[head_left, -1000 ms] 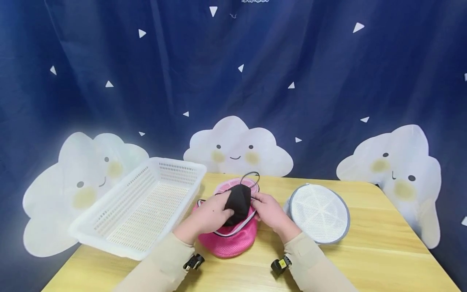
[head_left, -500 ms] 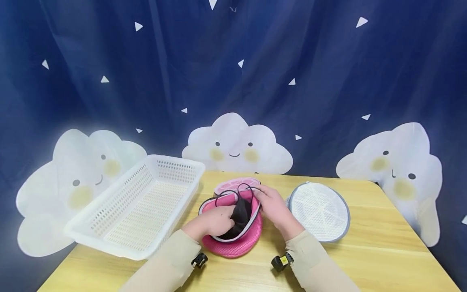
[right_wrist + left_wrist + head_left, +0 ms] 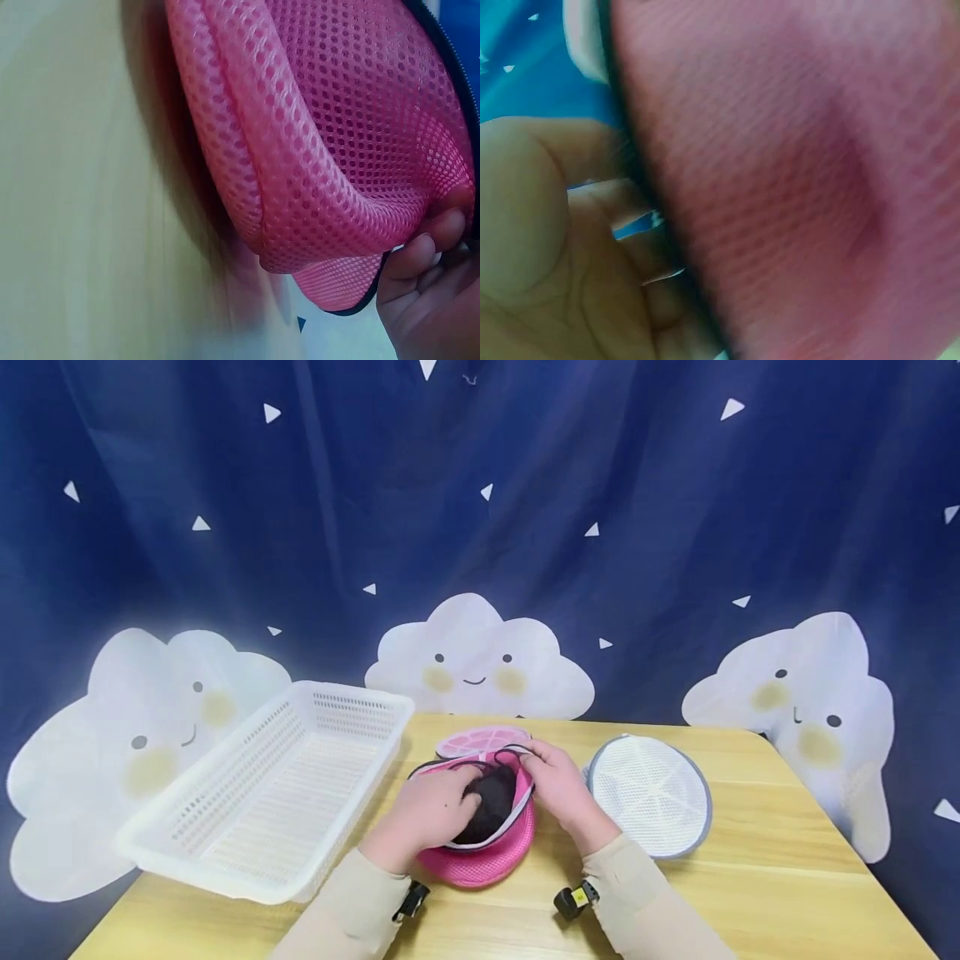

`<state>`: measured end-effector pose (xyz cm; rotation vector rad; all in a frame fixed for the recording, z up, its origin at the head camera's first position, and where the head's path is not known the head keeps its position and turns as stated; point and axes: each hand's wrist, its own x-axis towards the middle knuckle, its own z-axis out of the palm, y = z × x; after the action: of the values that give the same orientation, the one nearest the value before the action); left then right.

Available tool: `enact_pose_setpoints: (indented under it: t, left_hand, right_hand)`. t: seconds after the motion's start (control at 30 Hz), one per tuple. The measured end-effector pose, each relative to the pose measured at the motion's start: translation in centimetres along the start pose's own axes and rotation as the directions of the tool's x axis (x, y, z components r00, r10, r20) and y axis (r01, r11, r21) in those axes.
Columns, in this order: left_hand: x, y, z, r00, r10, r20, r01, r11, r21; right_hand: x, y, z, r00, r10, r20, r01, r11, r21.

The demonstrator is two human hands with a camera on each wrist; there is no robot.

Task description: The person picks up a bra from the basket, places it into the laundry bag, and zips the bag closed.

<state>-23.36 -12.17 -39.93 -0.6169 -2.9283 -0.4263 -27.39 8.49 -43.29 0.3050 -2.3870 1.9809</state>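
Right fingers (image 3: 411, 261) pinch pink mesh bag (image 3: 330, 161) — black fabric (image 3: 495, 800) inside.

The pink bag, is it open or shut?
Open. The pink bag has its lid folded back, and black cloth shows inside.

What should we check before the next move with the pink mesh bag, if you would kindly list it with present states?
1. Pink mesh bag mouth open: ok.
2. Right hand gripping the bag's rim: ok, it pinches the edge.
3. Left hand clear of the mouth: not ok, its fingers reach over the rim.
4. Black item wholly below the rim: cannot tell, partly hidden.
5. White mesh bag apart from the pink one: ok.
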Motion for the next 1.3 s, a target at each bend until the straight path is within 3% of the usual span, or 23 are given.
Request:
enact_pose_setpoints:
  t: [0.1, 0.2, 0.27, 0.37, 0.5, 0.67, 0.87, 1.0, 1.17, 1.3]
  left_hand:
    - [-0.4, -0.1, -1.9, 0.989, -0.013, -0.147, 0.025, 0.996, 0.082]
    - [-0.7, -0.7, -3.0, 0.975, -0.094, -0.201, 0.128, 0.978, 0.162]
    - [-0.8, -1.1, -3.2, 0.975, -0.149, -0.166, 0.181, 0.963, 0.199]
    - [-0.9, -1.5, -3.1, 0.978, -0.203, -0.053, 0.21, 0.954, 0.215]
    - [-0.8, -1.8, -2.7, 0.983, -0.18, 0.023, 0.174, 0.971, 0.161]
    - [-0.9, -2.2, -2.9, 0.993, -0.119, 0.01, 0.118, 0.992, 0.051]
    - [-1.4, -2.7, -4.7, 0.989, -0.13, -0.074, 0.127, 0.991, -0.039]
    - [-1.7, -3.2, -5.7, 0.98, -0.162, -0.118, 0.156, 0.986, -0.055]
    - [-1.4, -3.1, -5.8, 0.973, -0.228, -0.037, 0.224, 0.971, -0.082]
    - [-1.0, -3.2, -4.7, 0.974, -0.223, 0.031, 0.225, 0.965, -0.137]
  right_hand:
    - [0.2, 0.0, 0.0, 1.0, -0.02, -0.024, 0.019, 1.0, -0.012]
    - [0.4, -0.1, 0.0, 0.998, -0.034, -0.055, 0.032, 0.999, -0.035]
    - [0.5, -0.2, 0.0, 0.996, -0.038, -0.076, 0.034, 0.998, -0.06]
    - [0.5, -0.2, 0.0, 0.996, -0.016, -0.088, 0.011, 0.998, -0.062]
    - [0.4, -0.4, 0.0, 0.995, -0.01, -0.101, 0.003, 0.998, -0.066]
    - [0.2, -1.1, -0.3, 0.995, -0.014, -0.095, 0.007, 0.997, -0.071]
    - [-0.1, -2.1, -1.0, 0.992, 0.006, -0.128, -0.022, 0.992, -0.124]
    - [0.0, -2.5, -1.3, 0.991, 0.017, -0.135, -0.028, 0.996, -0.083]
    - [0.0, -2.3, -1.0, 0.994, -0.003, -0.11, -0.004, 0.998, -0.06]
    - [-0.1, -1.5, -0.4, 0.994, -0.006, -0.108, 0.0, 0.998, -0.061]
